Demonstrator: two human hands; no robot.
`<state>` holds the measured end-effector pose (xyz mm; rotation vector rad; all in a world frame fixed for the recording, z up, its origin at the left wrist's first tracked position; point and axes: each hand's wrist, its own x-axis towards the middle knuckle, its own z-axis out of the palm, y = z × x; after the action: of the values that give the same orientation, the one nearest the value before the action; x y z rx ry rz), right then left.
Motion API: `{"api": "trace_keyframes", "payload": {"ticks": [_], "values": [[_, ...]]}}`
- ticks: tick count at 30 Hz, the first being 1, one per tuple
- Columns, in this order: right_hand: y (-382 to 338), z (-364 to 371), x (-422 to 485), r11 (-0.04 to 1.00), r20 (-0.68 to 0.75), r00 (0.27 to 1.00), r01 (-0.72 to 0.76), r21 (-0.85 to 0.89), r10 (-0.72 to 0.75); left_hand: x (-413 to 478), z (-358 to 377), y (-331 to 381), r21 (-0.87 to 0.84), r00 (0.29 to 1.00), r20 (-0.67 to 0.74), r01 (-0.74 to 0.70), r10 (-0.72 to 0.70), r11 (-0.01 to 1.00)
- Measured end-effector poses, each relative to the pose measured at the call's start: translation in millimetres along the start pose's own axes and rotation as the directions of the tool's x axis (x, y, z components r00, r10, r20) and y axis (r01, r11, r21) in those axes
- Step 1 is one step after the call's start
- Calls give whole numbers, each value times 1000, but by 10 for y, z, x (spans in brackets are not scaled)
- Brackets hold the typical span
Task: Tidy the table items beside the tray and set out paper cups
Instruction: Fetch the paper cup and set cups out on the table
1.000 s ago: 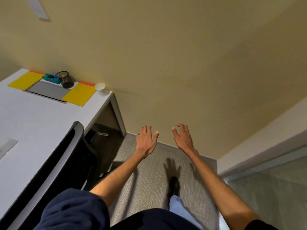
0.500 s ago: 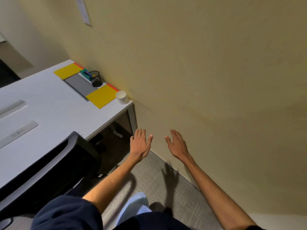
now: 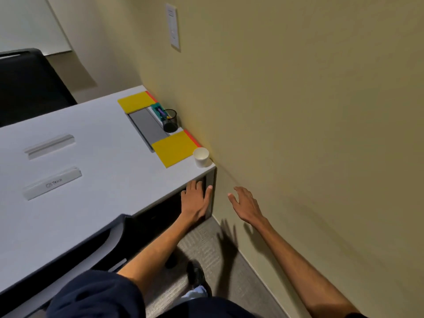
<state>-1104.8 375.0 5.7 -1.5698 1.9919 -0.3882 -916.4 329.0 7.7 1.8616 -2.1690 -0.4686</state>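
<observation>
Paper cup, white and upright, stands alone at the near right corner of the grey tabletop, close to the beige wall and just beside a yellow pad. Farther along the wall edge lies a flat grey tray, with a second yellow pad at its far end. A black mesh pen cup and a teal holder sit between the tray and the wall. Two pale rulers lie well apart from the tray, toward the left of the tabletop. The left hand is empty, palm down and fingers spread, held in front of the tabletop's near edge below the cup. The right hand is also empty and loosely spread, hanging in the air beside the wall, apart from the tabletop. A dark chair back shows at the near edge.
</observation>
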Motion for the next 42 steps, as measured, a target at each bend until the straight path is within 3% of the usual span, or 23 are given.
{"api": "trace_keyframes", "payload": {"ticks": [11, 18, 24, 31, 35, 42], "values": [[-705, -17, 1338, 996, 9, 996, 90, -19, -90, 1217, -169, -519, 27, 996, 82, 23, -25, 999], [-941, 77, 1833, 992, 56, 993, 106, -63, -102, 1537, -93, -777, -115, 992, 101, 85, -73, 990], [-1111, 188, 2119, 974, 63, 985, 169, -153, -161, 1750, 50, -841, -193, 965, 229, 170, -124, 966], [-1221, 251, 2510, 920, 185, 965, 236, -314, -184, 2019, 170, -855, -316, 907, 391, 290, -154, 903], [-1181, 257, 2658, 922, 256, 947, 267, -280, -196, 2140, 248, -900, -335, 897, 420, 296, -140, 894], [-1397, 246, 2882, 967, 213, 954, 237, -97, -213, 2215, 256, -996, -481, 902, 402, 353, -156, 802]]}}
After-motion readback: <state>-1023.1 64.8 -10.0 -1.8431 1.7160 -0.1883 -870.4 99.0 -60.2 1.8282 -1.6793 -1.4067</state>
